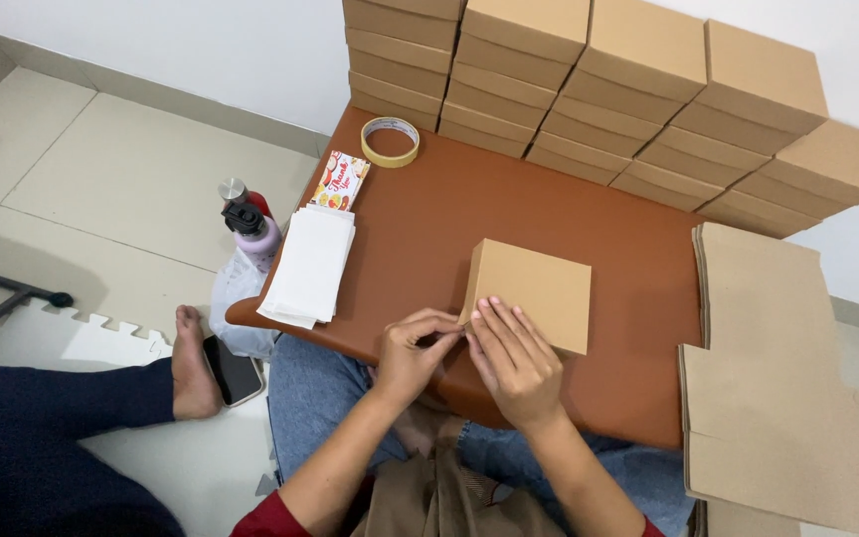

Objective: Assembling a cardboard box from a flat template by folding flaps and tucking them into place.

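Both hands together at cardboard box [534, 291] near corner: left hand [416, 353] pinching edge, right hand [514, 358] flat, fingers extended.

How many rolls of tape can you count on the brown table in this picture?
1. The single tape roll lies flat at the far left corner of the table, beside the stacked cardboard boxes. Others could be hidden behind those stacks.
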